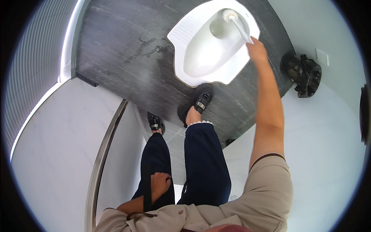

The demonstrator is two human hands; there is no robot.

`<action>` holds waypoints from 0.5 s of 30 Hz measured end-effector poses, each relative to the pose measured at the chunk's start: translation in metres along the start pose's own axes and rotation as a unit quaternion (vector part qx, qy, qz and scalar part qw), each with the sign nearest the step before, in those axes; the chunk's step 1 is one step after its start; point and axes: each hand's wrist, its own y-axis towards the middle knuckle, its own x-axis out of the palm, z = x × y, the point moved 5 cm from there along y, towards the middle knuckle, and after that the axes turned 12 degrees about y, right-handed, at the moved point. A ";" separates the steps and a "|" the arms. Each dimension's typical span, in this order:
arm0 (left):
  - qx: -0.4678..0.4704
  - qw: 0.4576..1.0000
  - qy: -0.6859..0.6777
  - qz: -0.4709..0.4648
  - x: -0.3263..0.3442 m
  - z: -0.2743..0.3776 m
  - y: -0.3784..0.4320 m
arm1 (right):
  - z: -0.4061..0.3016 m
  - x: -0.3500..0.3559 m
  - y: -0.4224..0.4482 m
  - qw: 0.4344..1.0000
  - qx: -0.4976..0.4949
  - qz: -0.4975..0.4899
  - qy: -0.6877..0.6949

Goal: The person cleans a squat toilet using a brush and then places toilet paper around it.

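My right hand [257,50] grips the white handle of a toilet brush [239,28]. The brush's round bristle head [229,15] is at the far right inside of a white squat toilet [200,68], beside its drain opening [218,29]. My left hand [161,183] lies against my dark trouser leg with its fingers curled, and the palm side is hidden. A black strap [147,188] passes over the left wrist.
A bin with a black liner bag [308,76] stands by the right wall. Wet streaks [150,49] mark the dark floor [116,55] left of the toilet. A metal-edged doorway [105,156] is at the left, and my black shoe [203,100] is close to the toilet's near rim.
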 end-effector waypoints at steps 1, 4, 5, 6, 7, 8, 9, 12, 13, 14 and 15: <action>0.007 1.000 -0.003 -0.001 0.000 0.002 -0.003 | 0.024 -0.024 0.010 0.998 -0.039 0.023 0.033; 0.017 1.000 0.011 0.014 0.000 0.003 -0.005 | 0.031 -0.054 -0.006 0.998 0.021 -0.015 0.056; 0.014 1.000 0.016 0.014 0.000 0.002 -0.002 | 0.021 -0.047 -0.001 0.992 0.034 -0.043 0.112; 0.011 1.000 0.019 0.012 0.001 0.004 -0.003 | 0.007 -0.038 -0.008 0.982 0.049 -0.072 0.167; 0.008 1.000 0.019 0.014 -0.001 0.006 0.000 | -0.032 -0.026 -0.025 0.975 0.056 -0.064 0.206; 0.022 0.999 0.023 0.021 -0.006 0.009 0.005 | -0.042 -0.021 -0.021 0.983 0.040 -0.055 0.171; 0.029 0.999 0.028 0.021 -0.007 0.010 -0.002 | -0.040 -0.012 -0.018 0.989 0.030 -0.056 0.136; 0.014 0.999 0.039 -0.001 -0.002 0.008 -0.001 | -0.012 -0.040 -0.014 0.938 0.153 -0.038 0.307; 0.014 0.999 0.039 -0.007 -0.002 0.008 -0.004 | 0.001 -0.035 -0.016 0.938 0.159 -0.038 0.305; 0.012 1.000 0.028 0.001 -0.004 0.008 -0.006 | 0.013 -0.026 -0.018 0.908 0.169 -0.034 0.383; 0.011 1.000 0.017 0.017 -0.006 0.007 -0.001 | 0.016 -0.022 -0.017 0.870 0.172 -0.028 0.460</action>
